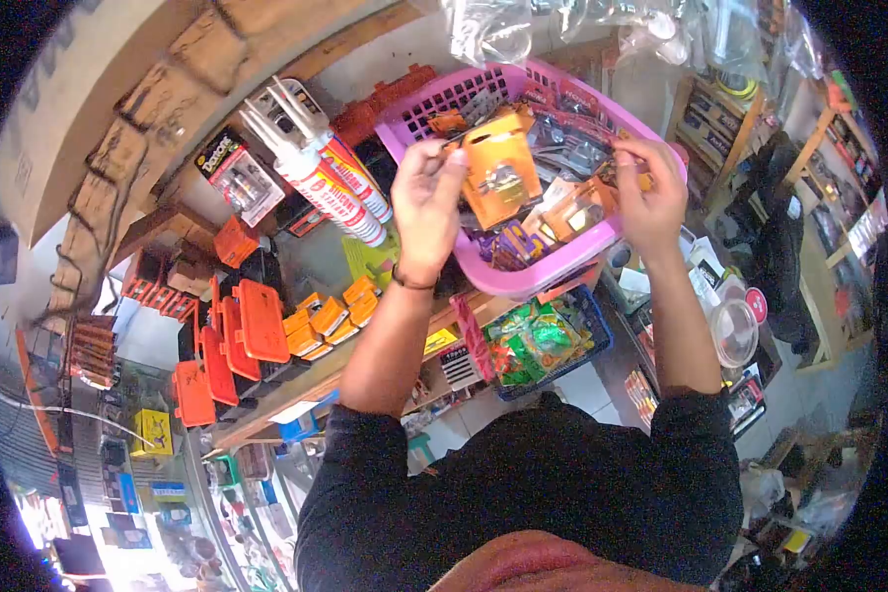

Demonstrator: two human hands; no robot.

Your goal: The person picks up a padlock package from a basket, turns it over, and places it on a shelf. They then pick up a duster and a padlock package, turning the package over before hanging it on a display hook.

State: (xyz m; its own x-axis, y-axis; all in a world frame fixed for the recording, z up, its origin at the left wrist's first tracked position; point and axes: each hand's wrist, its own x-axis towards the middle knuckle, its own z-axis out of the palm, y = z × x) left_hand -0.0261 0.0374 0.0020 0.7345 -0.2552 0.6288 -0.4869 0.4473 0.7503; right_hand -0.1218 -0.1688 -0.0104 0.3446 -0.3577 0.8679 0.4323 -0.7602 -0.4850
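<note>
Our left hand (426, 197) pinched an orange carded blister packet (503, 168) over the pink plastic lattice basket (553, 281). Our right hand (651, 192) curled among the basket's packets, its grip unclear. White sealant tubes (316, 163) lay beside the basket.

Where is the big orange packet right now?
In the head view, the orange packet is pinched in the left hand, above the pink basket, just left of the right hand.
</note>
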